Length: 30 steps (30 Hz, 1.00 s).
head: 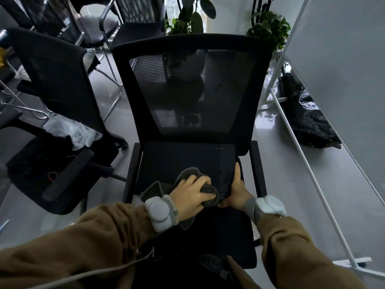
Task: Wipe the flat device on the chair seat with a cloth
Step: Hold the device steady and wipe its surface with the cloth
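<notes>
A flat black device [183,161] lies on the seat of a black mesh-backed chair [191,88], its far edge against the backrest. A dark grey cloth [187,174] is bunched on the device's near part. My left hand [192,195] presses down on the cloth, fingers curled around it. My right hand [237,191] holds the device's near right corner, index finger stretched along its right edge. Both wrists wear pale grey bands over brown sleeves.
Other black chairs [56,80] stand to the left, one with crumpled clear plastic [70,128]. A white frame with a panel [308,167] leans on the right, a black bag [308,119] behind it. Potted plants [268,26] stand behind the chair. A pale cable [104,270] crosses my left sleeve.
</notes>
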Tool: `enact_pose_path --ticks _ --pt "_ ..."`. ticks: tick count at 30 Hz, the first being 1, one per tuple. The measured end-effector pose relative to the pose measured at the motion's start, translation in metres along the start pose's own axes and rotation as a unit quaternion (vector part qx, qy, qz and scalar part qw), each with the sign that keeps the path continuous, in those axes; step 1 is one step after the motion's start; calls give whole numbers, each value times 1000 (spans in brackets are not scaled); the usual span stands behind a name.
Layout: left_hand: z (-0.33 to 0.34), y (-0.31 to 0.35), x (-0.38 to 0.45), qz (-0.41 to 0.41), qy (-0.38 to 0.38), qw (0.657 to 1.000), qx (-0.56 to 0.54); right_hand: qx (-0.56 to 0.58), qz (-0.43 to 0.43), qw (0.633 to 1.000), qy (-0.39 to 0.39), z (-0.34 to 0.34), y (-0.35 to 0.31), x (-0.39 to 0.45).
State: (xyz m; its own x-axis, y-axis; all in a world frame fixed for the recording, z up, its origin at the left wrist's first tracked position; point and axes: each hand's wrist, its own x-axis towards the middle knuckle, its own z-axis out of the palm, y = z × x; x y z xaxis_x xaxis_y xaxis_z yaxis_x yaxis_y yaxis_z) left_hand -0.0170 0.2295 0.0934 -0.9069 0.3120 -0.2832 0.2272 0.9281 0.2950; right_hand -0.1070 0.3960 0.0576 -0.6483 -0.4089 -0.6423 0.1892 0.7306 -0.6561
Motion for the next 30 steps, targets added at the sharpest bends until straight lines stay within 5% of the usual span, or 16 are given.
enact_pose_path --ticks 30 --pt "-51 -27 124 -173 109 978 -43 6 11 1000 -12 -4 3 6"
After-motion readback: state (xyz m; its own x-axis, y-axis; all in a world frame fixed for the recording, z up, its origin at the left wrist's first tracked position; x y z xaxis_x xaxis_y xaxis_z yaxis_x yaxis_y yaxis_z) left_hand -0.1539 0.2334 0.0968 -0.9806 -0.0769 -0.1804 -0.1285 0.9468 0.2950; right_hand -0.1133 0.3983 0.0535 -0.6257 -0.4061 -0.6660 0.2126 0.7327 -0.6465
